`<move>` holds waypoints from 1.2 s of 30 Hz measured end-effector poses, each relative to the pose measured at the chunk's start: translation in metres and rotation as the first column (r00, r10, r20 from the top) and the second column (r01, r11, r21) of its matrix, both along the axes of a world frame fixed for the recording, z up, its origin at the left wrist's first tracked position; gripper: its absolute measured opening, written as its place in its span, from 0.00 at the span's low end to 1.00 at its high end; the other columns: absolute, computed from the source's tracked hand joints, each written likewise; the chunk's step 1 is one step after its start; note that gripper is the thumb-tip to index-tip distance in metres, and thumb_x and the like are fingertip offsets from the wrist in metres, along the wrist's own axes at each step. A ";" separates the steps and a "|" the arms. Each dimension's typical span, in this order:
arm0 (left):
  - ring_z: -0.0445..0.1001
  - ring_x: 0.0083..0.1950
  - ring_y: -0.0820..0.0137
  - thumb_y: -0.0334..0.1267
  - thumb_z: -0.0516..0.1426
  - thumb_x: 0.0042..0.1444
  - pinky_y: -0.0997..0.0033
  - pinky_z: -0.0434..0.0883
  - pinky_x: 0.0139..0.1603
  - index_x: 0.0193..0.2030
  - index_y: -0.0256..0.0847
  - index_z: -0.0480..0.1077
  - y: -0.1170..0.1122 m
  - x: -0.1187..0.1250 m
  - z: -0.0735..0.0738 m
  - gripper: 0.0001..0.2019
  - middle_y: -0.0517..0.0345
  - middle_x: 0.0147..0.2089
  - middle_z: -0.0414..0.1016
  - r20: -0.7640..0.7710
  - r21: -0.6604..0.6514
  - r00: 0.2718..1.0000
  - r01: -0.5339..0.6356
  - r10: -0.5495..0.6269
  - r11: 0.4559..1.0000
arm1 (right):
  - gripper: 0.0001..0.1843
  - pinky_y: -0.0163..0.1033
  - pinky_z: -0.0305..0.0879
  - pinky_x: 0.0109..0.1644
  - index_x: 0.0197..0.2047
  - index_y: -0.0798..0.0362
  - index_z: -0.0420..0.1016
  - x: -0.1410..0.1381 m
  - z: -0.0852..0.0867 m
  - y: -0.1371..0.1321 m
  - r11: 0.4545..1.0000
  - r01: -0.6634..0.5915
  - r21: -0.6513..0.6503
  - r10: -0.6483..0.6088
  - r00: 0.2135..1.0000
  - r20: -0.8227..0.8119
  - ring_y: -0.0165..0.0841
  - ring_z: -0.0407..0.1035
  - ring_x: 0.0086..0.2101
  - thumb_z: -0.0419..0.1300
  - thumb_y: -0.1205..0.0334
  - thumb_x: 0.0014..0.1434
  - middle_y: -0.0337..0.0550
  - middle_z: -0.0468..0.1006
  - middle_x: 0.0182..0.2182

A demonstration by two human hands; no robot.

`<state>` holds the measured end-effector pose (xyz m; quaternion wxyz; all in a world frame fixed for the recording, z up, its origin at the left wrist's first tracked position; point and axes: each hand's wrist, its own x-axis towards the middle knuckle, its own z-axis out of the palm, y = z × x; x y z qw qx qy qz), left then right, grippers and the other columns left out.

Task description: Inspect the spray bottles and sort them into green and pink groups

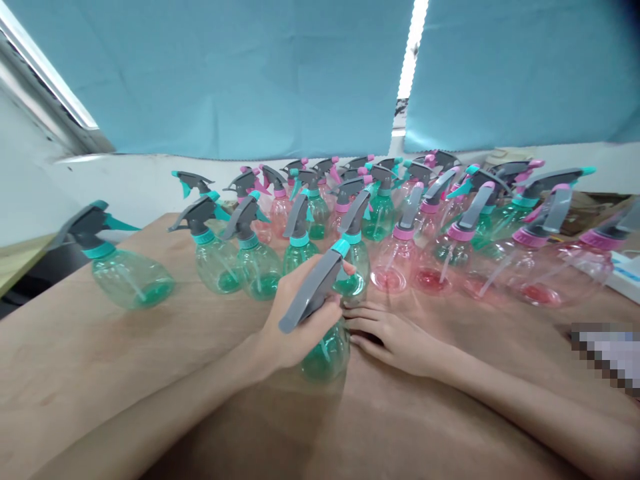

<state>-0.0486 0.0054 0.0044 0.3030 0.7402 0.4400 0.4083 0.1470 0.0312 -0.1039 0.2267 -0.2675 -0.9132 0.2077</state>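
My left hand (300, 313) is wrapped round the neck of a green spray bottle (327, 353) with a grey trigger head and a teal nozzle pointing away from me. The bottle stands close in front of me, and my fingers hide its collar. Resting low on the table, my right hand (383, 330) lies beside that bottle, fingers stretched toward its side. The fingertips reach the bottle's right edge; whether they press on it I cannot tell. Just beyond stands another green spray bottle (357, 257) with a teal collar.
Several pink spray bottles (393, 267) stand to the right, and more green and pink ones fill the back. A lone green spray bottle (130, 277) is at the left on the brown table (210, 373). Blue curtains (250, 80) hang behind. A blurred-out item (613, 353) lies at right.
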 end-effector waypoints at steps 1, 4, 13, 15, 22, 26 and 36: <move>0.69 0.27 0.70 0.30 0.53 0.48 0.68 0.68 0.32 0.45 0.45 0.70 0.001 -0.001 -0.001 0.16 0.63 0.30 0.69 -0.002 0.000 1.000 0.003 -0.003 1.000 | 0.17 0.49 0.60 0.64 0.58 0.49 0.70 0.000 0.000 0.000 1.000 -0.004 -0.002 0.004 1.000 0.000 0.37 0.62 0.60 0.51 0.61 0.68 0.46 0.73 0.58; 0.71 0.30 0.69 0.31 0.54 0.50 0.68 0.69 0.34 0.47 0.45 0.70 0.002 -0.005 -0.005 0.17 0.63 0.30 0.70 -0.003 0.003 1.000 0.018 -0.018 1.000 | 0.16 0.49 0.60 0.64 0.56 0.49 0.71 0.000 0.001 0.000 1.000 -0.008 -0.004 0.008 1.000 0.002 0.37 0.62 0.60 0.52 0.61 0.68 0.45 0.73 0.57; 0.73 0.33 0.67 0.30 0.54 0.53 0.68 0.71 0.35 0.51 0.47 0.71 0.006 -0.012 -0.021 0.18 0.63 0.29 0.70 -0.012 0.028 1.000 -0.008 0.008 1.000 | 0.16 0.48 0.60 0.64 0.55 0.51 0.73 -0.001 0.000 0.001 1.000 -0.002 -0.007 0.002 1.000 0.009 0.37 0.62 0.60 0.51 0.60 0.69 0.45 0.73 0.57; 0.73 0.35 0.66 0.30 0.54 0.52 0.67 0.71 0.36 0.50 0.47 0.71 0.005 -0.012 -0.020 0.18 0.62 0.30 0.70 -0.032 0.012 0.999 -0.005 0.005 1.000 | 0.16 0.48 0.60 0.64 0.55 0.51 0.73 -0.001 0.000 0.001 1.000 -0.002 -0.002 0.002 1.000 0.010 0.37 0.62 0.60 0.51 0.60 0.69 0.45 0.73 0.57; 0.65 0.29 0.70 0.28 0.52 0.50 0.70 0.64 0.30 0.40 0.45 0.69 0.001 -0.009 -0.009 0.12 0.63 0.30 0.67 -0.061 0.051 0.998 -0.022 0.025 0.998 | 0.16 0.50 0.61 0.63 0.56 0.50 0.72 -0.001 0.001 0.001 1.000 -0.003 -0.006 0.003 1.000 -0.004 0.38 0.62 0.60 0.51 0.60 0.69 0.46 0.73 0.57; 0.63 0.27 0.71 0.28 0.52 0.49 0.70 0.62 0.28 0.37 0.45 0.67 0.001 -0.008 -0.004 0.10 0.64 0.28 0.65 -0.078 0.066 0.996 -0.031 0.036 0.997 | 0.16 0.50 0.62 0.63 0.56 0.48 0.73 0.000 0.000 0.001 1.000 0.002 0.001 -0.002 1.000 -0.013 0.38 0.63 0.60 0.51 0.60 0.68 0.45 0.73 0.57; 0.63 0.26 0.72 0.28 0.52 0.48 0.71 0.63 0.29 0.38 0.45 0.69 -0.002 -0.007 -0.001 0.12 0.66 0.26 0.64 -0.025 0.027 1.000 0.000 0.001 1.000 | 0.16 0.48 0.62 0.63 0.56 0.50 0.72 0.000 0.000 0.001 1.000 -0.001 0.013 0.001 1.000 0.005 0.37 0.63 0.60 0.51 0.60 0.69 0.46 0.73 0.58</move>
